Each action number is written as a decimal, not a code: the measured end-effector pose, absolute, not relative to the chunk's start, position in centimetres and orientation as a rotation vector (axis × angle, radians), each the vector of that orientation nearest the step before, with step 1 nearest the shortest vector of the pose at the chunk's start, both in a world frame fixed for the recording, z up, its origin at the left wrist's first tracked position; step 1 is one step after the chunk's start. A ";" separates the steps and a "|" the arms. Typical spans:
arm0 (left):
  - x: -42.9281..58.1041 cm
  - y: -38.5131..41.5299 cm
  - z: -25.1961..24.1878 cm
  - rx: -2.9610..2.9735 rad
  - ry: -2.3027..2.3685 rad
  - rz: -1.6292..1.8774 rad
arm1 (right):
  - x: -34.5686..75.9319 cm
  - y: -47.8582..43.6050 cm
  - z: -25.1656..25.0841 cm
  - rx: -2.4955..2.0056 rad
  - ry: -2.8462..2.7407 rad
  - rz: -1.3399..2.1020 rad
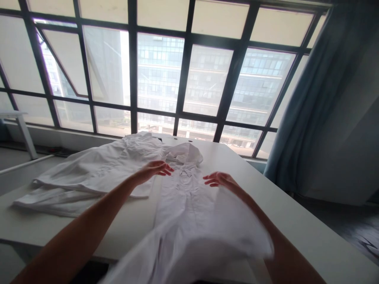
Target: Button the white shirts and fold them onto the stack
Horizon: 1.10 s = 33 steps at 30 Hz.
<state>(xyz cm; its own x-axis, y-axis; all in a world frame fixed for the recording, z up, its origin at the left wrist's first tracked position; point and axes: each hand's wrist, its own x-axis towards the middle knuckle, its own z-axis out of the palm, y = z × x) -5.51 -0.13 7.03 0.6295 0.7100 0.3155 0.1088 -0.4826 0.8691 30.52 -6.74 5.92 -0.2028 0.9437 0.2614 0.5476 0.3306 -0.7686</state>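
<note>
A white garment (195, 201) with a collar and what looks like a hood lies lengthwise on the table, its near part hanging over the front edge. One loose flap on its right side is lifted and smeared by motion. Above the garment's upper left side is my left hand (158, 169), fingers loosely bent and apart, holding nothing. Over the upper right side, my right hand (218, 179) has its fingers stretched toward the middle. The lifted flap passes close to my right wrist; whether they touch, I cannot tell.
Further white clothes (97, 165) lie in a layered pile to the left on the white table (296, 236). Large framed windows (160, 75) stand behind, one pane tilted out. A blue-grey curtain (308, 106) hangs at right. Part of another white table (25, 132) shows at far left.
</note>
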 end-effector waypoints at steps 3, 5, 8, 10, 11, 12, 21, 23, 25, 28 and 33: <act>-2.4 -0.8 4.3 2.391 0.597 0.679 | 27.7 -6.0 4.0 -1.243 -2.023 0.785; -0.3 -1.2 2.6 2.499 0.566 0.638 | 26.1 -5.6 2.7 -1.215 -2.145 0.736; 1.2 -1.6 1.6 2.527 0.555 0.611 | 24.7 -5.4 1.4 -1.179 -2.281 0.637; 0.7 -1.5 2.1 2.536 0.547 0.595 | 24.6 -5.2 1.2 -1.194 -2.322 0.598; -0.1 -1.2 2.7 2.539 0.545 0.568 | 24.8 -5.1 1.3 -1.210 -2.336 0.590; -1.2 -0.9 3.3 2.537 0.555 0.526 | 25.3 -4.9 1.4 -1.233 -2.348 0.592; -8.0 0.7 6.5 2.700 1.235 0.547 | 30.8 -6.0 5.7 -1.758 -2.284 0.287; -5.5 -0.4 5.6 2.803 1.105 0.669 | 29.7 -6.8 5.9 -1.728 -2.268 0.171; -2.6 -1.6 4.4 2.833 0.891 0.605 | 27.8 -7.3 5.6 -1.569 -2.345 0.243; 0.4 -2.6 2.3 2.777 0.707 0.483 | 25.6 -7.2 4.5 -1.406 -2.473 0.532; 0.4 -2.3 1.6 2.648 0.537 0.421 | 27.7 -6.4 4.9 -1.353 -2.386 0.786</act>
<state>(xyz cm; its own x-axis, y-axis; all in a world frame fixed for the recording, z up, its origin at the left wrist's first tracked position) 0.43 -2.35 1.65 0.8806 0.4256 0.2082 0.3038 -0.8444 0.4411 27.71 -6.38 4.92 -0.5186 0.8548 -0.0182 0.6984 0.4112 -0.5858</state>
